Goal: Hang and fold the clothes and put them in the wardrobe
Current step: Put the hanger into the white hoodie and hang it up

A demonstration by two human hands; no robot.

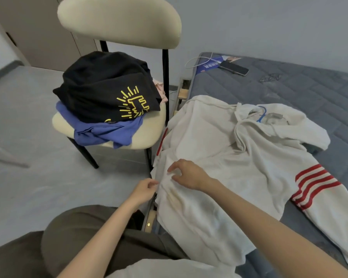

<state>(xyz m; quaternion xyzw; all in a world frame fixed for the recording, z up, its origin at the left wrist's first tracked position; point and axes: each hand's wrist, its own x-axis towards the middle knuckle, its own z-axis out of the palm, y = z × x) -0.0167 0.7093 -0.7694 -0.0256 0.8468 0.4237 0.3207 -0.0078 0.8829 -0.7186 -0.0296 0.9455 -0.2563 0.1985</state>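
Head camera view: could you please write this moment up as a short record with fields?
Garment in work: white hoodie with red sleeve stripes, spread on grey quilted mattress
Hanger: blue plastic hanger at its neck opening
Left hand: pinches the hoodie's edge
Right hand: open, low over the fabric; contact unclear
Waiting: black T-shirt with yellow print atop blue garment, on cream padded chair

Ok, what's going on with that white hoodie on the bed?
A person is sorting out a white hoodie spread on the mattress. Their left hand pinches its edge while the right hand rests on the cloth. A hanger sits at the neck. More clothes wait on the chair.
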